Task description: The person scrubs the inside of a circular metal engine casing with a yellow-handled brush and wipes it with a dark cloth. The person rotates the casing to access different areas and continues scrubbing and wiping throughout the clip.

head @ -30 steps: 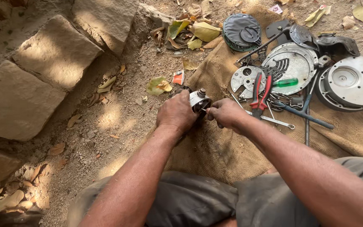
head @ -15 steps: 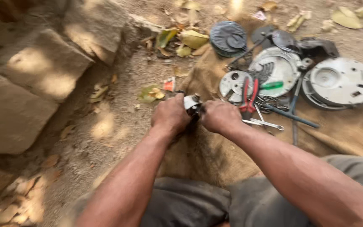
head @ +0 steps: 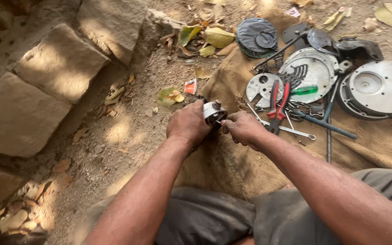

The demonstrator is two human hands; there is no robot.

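Gripping a metal part (head: 214, 111), both hands, apparently; pliers (head: 278, 102) lie beside.

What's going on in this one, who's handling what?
A person sits on the ground over a burlap cloth, working with bare hands. The left hand grips a small round metal part, and the right hand works at its side with the fingers pinched. Beside them on the cloth lie red-handled pliers, a green-handled screwdriver, a spanner and several round metal cover plates. Stone blocks sit to the left.
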